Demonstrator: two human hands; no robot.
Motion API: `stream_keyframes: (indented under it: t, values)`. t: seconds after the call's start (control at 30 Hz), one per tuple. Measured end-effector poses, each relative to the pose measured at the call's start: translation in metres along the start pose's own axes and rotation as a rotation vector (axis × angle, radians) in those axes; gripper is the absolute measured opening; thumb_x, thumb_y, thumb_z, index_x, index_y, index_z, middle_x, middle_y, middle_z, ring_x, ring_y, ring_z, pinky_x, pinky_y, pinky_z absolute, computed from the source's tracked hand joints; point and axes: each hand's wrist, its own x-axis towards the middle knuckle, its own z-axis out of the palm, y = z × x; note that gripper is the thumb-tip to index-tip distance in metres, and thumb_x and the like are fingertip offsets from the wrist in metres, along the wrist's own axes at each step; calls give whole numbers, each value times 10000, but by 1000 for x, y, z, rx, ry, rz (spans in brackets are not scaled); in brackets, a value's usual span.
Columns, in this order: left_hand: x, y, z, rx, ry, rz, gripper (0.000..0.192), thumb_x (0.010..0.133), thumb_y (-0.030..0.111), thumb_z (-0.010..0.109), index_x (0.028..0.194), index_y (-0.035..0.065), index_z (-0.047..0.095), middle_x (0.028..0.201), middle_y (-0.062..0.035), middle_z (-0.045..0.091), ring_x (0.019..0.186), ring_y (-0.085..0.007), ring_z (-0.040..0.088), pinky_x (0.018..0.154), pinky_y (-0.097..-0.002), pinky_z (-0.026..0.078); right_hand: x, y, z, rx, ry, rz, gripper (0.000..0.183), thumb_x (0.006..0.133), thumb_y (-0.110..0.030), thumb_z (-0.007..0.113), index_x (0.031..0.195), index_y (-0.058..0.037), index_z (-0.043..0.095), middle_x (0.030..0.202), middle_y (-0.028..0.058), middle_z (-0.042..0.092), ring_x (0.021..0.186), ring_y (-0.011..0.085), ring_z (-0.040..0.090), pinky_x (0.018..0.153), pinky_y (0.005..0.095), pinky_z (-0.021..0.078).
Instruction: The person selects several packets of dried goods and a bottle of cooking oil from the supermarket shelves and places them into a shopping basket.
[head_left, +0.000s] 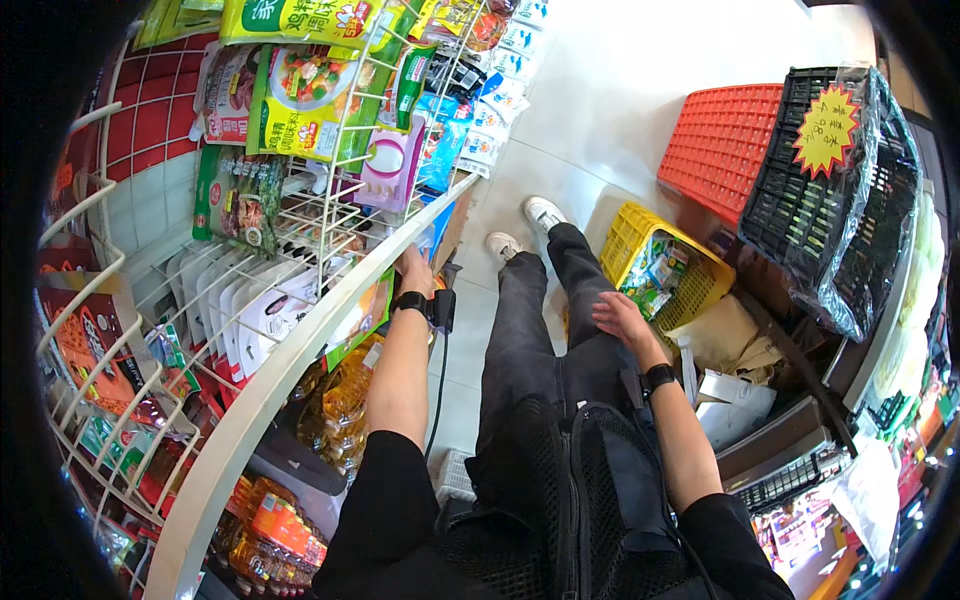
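Observation:
My left hand (414, 270) reaches past the pale front rail (330, 304) of a wire shelf rack. Its fingertips are partly hidden near clear plastic packaging, so I cannot tell whether it grips anything. Close by it are a purple-and-white packet (388, 169) and a blue packet (442, 154). Below the wrist hangs a green-and-orange packet (364, 307). White-topped packs (274, 319) stand in a row left of the rail, with a green seasoning bag (311, 105) beyond them. My right hand (624, 319) is empty, fingers slightly apart, in front of my thigh.
A yellow plastic crate (626, 229) holding green packets is on the floor at right. Behind it are a red crate (724, 142) and a black crate (776, 172) bearing a yellow price sign (826, 129). Bottles of oil (349, 409) stand under the rack; a cable (442, 382) hangs from my left wrist.

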Motion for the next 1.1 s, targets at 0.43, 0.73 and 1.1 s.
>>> stream_keyframes:
  t: [0.43, 0.73, 1.1]
  values:
    - [-18, -57, -10, 34, 81, 27, 442, 784, 247, 568, 1180, 68, 482, 1181, -100, 479, 1086, -243, 465, 815, -370, 466, 28, 6, 1, -103, -19, 40, 315, 905, -340, 534, 1099, -93, 537, 1025, 73, 605, 895, 194, 604, 759, 314, 497]
    - [17, -78, -1, 408, 135, 360, 571, 813, 342, 591, 1233, -5, 420, 1140, -192, 529, 1035, -280, 541, 806, -420, 480, 36, 22, -20, -119, 32, 57, 315, 901, -344, 545, 1095, -96, 535, 1014, 70, 600, 875, 187, 602, 743, 327, 503]
    - [103, -80, -3, -68, 87, 69, 465, 847, 303, 592, 1223, 50, 487, 1210, -130, 531, 1031, -265, 551, 851, -385, 460, 42, 28, -11, -46, -8, 87, 324, 905, -345, 538, 1117, -100, 521, 1040, 84, 583, 913, 190, 589, 779, 325, 501]
